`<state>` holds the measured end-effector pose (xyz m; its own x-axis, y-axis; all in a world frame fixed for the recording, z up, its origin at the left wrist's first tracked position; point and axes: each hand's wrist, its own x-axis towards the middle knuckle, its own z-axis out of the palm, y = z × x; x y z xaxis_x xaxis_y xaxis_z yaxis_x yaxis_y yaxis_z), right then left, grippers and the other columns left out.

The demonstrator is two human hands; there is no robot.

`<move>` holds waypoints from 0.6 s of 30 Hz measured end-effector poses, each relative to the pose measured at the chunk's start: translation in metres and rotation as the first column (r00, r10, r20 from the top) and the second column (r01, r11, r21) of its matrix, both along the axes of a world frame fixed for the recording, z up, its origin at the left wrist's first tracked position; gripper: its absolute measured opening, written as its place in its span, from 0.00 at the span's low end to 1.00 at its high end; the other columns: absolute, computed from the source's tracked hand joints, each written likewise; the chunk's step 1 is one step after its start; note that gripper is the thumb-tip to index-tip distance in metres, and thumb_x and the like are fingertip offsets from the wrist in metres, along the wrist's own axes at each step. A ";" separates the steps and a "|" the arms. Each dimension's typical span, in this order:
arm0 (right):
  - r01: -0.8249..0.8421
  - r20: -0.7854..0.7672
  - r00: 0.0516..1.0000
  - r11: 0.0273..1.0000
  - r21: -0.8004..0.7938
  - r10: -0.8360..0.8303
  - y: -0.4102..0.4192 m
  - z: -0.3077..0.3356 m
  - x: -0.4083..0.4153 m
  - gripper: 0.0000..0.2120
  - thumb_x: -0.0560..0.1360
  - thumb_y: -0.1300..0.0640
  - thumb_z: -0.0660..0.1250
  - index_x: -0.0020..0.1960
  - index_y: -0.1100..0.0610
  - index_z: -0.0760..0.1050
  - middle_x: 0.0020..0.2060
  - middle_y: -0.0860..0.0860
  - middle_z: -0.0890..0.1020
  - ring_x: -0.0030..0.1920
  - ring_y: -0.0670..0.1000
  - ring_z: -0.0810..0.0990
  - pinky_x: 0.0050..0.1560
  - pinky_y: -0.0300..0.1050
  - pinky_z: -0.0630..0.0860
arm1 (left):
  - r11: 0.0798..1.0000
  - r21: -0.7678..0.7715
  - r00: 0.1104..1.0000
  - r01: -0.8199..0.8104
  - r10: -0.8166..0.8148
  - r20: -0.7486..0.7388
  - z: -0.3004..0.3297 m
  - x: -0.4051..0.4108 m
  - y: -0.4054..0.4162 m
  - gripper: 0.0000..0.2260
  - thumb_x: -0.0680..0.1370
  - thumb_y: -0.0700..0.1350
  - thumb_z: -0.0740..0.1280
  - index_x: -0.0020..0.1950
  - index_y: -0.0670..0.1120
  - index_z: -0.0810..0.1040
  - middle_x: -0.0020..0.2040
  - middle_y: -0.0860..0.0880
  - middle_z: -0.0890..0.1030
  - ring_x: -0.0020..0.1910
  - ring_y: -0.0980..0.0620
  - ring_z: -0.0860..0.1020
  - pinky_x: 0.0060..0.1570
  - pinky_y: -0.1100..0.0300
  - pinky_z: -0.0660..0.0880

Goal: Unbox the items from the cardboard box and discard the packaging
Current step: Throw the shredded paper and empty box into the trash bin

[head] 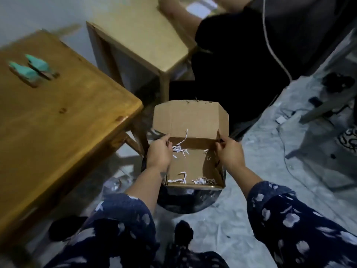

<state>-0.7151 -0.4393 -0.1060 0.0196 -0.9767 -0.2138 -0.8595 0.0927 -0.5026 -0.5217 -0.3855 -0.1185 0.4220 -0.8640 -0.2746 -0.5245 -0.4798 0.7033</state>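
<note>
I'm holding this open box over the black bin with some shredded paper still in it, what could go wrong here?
1. The shredded paper lies loose in the box, which juts past the bin; tipping it may scatter strips on the floor.
2. The left hand and right hand grip only the side walls, so the box might buckle or slip.

On my feed the person wears a dark navy garment printed with scattered pale, whitish blotches. Its loose sleeves [123, 215] end partway along each forearm, leaving the wrists bare. Both hands, left [159, 151] and right [229, 151], are bare, with no gloves. The same printed fabric fills the bottom edge below the sleeves.
</note>
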 end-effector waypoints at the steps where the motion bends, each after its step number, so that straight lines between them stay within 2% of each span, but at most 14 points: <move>1: 0.003 -0.021 1.000 0.999 0.047 -0.002 -0.001 -0.017 -0.006 0.19 0.79 0.59 0.61 0.69 0.54 0.71 0.50 0.58 0.83 0.50 0.60 0.80 0.43 0.42 0.69 | 0.999 0.036 1.000 0.029 -0.028 -0.011 -0.017 -0.004 -0.002 0.18 0.80 0.40 0.62 0.70 0.44 0.72 0.61 0.43 0.80 0.58 0.45 0.78 0.58 0.56 0.74; 5: 0.050 -0.043 0.998 0.980 0.195 -0.043 -0.002 -0.104 -0.018 0.20 0.79 0.59 0.60 0.70 0.55 0.70 0.53 0.61 0.82 0.50 0.61 0.80 0.42 0.41 0.68 | 0.980 0.178 0.995 0.088 -0.079 -0.058 -0.098 -0.011 -0.008 0.19 0.80 0.39 0.62 0.71 0.45 0.70 0.61 0.43 0.80 0.55 0.46 0.79 0.54 0.60 0.74; 9: 0.091 -0.033 0.996 0.935 0.342 -0.085 -0.008 -0.202 -0.010 0.22 0.79 0.59 0.59 0.73 0.51 0.66 0.53 0.58 0.82 0.45 0.57 0.80 0.40 0.41 0.69 | 0.946 0.293 0.990 0.140 -0.134 -0.039 -0.191 -0.006 -0.019 0.18 0.80 0.39 0.61 0.71 0.44 0.71 0.60 0.40 0.80 0.56 0.43 0.79 0.57 0.54 0.74; 12: 0.073 -0.090 0.995 0.902 0.426 -0.038 -0.006 -0.276 -0.007 0.22 0.79 0.60 0.56 0.73 0.50 0.66 0.53 0.60 0.81 0.48 0.60 0.80 0.40 0.44 0.70 | 0.923 0.359 0.991 0.136 -0.127 -0.050 -0.263 -0.004 -0.020 0.16 0.78 0.35 0.60 0.64 0.39 0.76 0.57 0.38 0.81 0.57 0.40 0.78 0.55 0.54 0.73; 14: 0.118 -0.141 0.989 0.854 0.506 -0.053 -0.005 -0.317 -0.005 0.19 0.79 0.60 0.56 0.68 0.52 0.71 0.54 0.61 0.81 0.51 0.61 0.80 0.42 0.46 0.74 | 0.854 0.477 0.978 0.207 -0.191 -0.081 -0.304 -0.006 -0.019 0.08 0.77 0.34 0.60 0.52 0.36 0.77 0.54 0.37 0.81 0.55 0.39 0.78 0.49 0.55 0.72; 15: 0.150 -0.172 0.983 0.816 0.559 -0.062 -0.005 -0.335 -0.002 0.17 0.79 0.60 0.56 0.65 0.54 0.73 0.56 0.61 0.80 0.52 0.61 0.80 0.46 0.48 0.75 | 0.811 0.533 0.970 0.241 -0.223 -0.099 -0.323 -0.008 -0.018 0.04 0.77 0.35 0.61 0.48 0.38 0.75 0.53 0.37 0.81 0.54 0.39 0.78 0.46 0.56 0.70; 18: 0.169 -0.227 0.974 0.701 0.693 -0.010 -0.006 -0.369 0.005 0.16 0.77 0.60 0.58 0.62 0.59 0.76 0.59 0.61 0.78 0.58 0.60 0.78 0.52 0.46 0.75 | 0.695 0.656 0.952 0.295 -0.273 -0.140 -0.363 -0.014 -0.019 0.04 0.78 0.39 0.62 0.51 0.41 0.75 0.56 0.38 0.79 0.56 0.40 0.77 0.45 0.58 0.68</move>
<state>-0.7096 -0.4454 -0.4752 -0.1784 -0.5318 -0.8279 -0.8977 0.4324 -0.0843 -0.5360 -0.4046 -0.4817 0.1690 -0.5330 -0.8291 -0.6986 -0.6582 0.2807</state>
